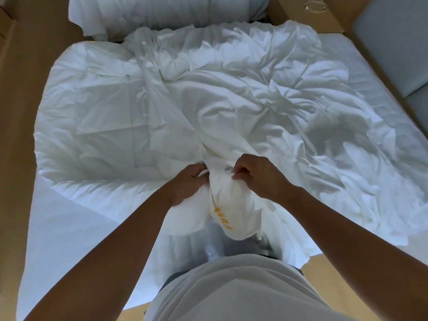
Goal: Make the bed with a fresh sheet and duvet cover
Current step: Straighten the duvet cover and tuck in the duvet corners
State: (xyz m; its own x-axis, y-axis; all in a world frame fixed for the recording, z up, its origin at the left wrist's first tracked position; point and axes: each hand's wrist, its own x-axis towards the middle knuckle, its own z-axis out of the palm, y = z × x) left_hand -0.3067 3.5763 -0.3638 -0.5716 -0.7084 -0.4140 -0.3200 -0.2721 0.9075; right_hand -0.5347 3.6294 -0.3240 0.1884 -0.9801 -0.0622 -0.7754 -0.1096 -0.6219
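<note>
Closest, a white shirt (231, 290) meets the foot edge of the bed (58, 216). Left hand (187, 184) and right hand (259, 177) each clutch the bunched duvet cover (231, 100), which lies crumpled over the middle and right. Its yellow writing (222, 218) is unreadable. Pillows (162, 12) sit at the head edge, and tan floor (18, 89) flanks the bed.

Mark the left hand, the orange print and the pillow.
left hand (187, 184): head view, back of the hand.
orange print (221, 219): head view, middle of the lettering.
pillow (143, 12): head view, its top face.
</note>
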